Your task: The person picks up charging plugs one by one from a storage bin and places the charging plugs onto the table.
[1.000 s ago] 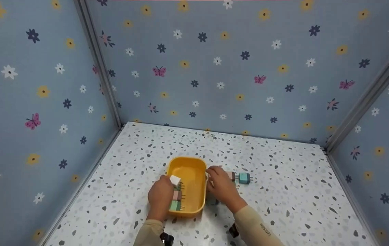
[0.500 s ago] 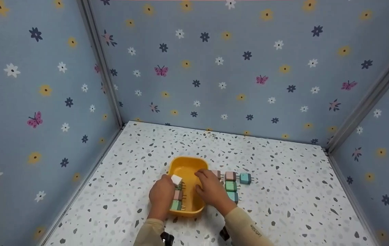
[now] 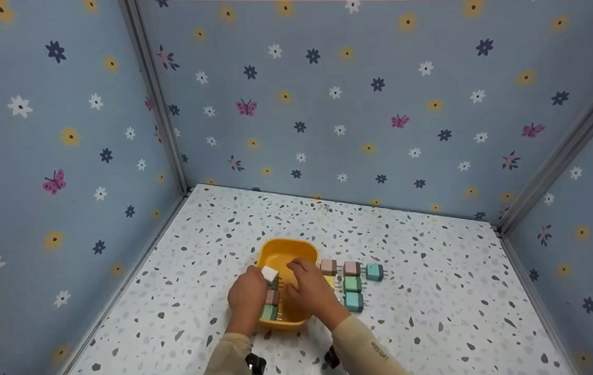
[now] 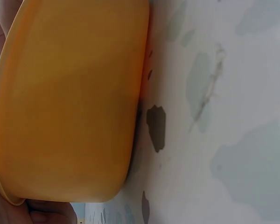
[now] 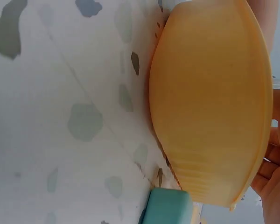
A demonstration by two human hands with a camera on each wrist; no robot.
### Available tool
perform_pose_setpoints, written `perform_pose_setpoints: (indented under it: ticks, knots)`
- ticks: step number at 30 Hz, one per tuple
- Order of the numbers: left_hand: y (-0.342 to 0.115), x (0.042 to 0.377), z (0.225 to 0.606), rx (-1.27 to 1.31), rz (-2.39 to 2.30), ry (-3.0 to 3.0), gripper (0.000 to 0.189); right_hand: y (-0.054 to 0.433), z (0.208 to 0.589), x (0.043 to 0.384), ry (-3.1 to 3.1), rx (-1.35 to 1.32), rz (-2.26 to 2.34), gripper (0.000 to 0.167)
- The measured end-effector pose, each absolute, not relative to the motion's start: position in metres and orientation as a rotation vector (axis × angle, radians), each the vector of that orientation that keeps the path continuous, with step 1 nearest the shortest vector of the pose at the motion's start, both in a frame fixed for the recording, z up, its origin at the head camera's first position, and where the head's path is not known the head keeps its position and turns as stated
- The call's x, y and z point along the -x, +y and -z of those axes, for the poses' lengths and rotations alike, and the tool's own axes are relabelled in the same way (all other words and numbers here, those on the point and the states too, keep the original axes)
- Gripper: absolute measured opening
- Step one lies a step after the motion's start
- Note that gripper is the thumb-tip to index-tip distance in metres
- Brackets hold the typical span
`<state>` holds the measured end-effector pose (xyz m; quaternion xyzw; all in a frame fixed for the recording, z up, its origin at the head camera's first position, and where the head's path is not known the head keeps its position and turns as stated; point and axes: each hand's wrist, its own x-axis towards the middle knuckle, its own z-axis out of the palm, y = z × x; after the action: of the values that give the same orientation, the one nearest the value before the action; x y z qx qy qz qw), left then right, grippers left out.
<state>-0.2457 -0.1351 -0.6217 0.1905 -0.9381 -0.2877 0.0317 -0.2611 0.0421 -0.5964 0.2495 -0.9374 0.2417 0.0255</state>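
Observation:
In the head view my left hand (image 3: pixel 247 296) grips the left rim of a yellow tub (image 3: pixel 285 326); the left wrist view shows its fingers (image 4: pixel 53 211) curled under the rim. Beside its knuckles, inside the tub, sits a white charger plug (image 3: pixel 269 274). Along the same side lie a pink charger plug (image 3: pixel 272 297) and a green one (image 3: pixel 269 312), prongs pointing right. My right hand (image 3: pixel 313 287) reaches over the right rim into the tub, fingers bent and thumb apart from them. Nothing shows between them, and the palm is hidden.
Right of the tub, on the speckled table (image 3: pixel 432 291), several charger plugs lie in rows: pink (image 3: pixel 328 267), pink, blue (image 3: pixel 374 272), yellow (image 3: pixel 330 282), green (image 3: pixel 352 284) and blue (image 3: pixel 354 302). Flowered walls (image 3: pixel 328 104) enclose the table at the back and sides.
My right hand has moved left from the tub's right rim into the tub, uncovering the charger plugs on the right. My left hand stays on the rim.

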Motion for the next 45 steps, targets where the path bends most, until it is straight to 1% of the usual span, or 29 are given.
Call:
perform_pose_setpoints:
  ticks: [16,23,30,38,45]
  knots:
    - [-0.135,0.246,0.622,-0.575,0.869,-2.879,0.035,0.022,0.603,0.259,-2.892,-0.747,-0.807,0.048]
    - [-0.135,0.244,0.62,-0.577,0.886,-2.893,0.033,0.018,0.605,0.26,-2.917,-0.717,-0.815,0.051]
    - [-0.133,0.243,0.618,-0.579,0.863,-2.91,0.034,0.013,0.605,0.261,-2.921,-0.704,-0.812,0.051]
    - [-0.133,0.244,0.619,-0.557,0.83,-2.906,0.027,0.009,0.606,0.263,-2.927,-0.741,-0.798,0.051]
    - [-0.135,0.243,0.62,-0.537,0.827,-2.88,0.029,0.008,0.608,0.266,-2.929,-0.78,-0.762,0.05]
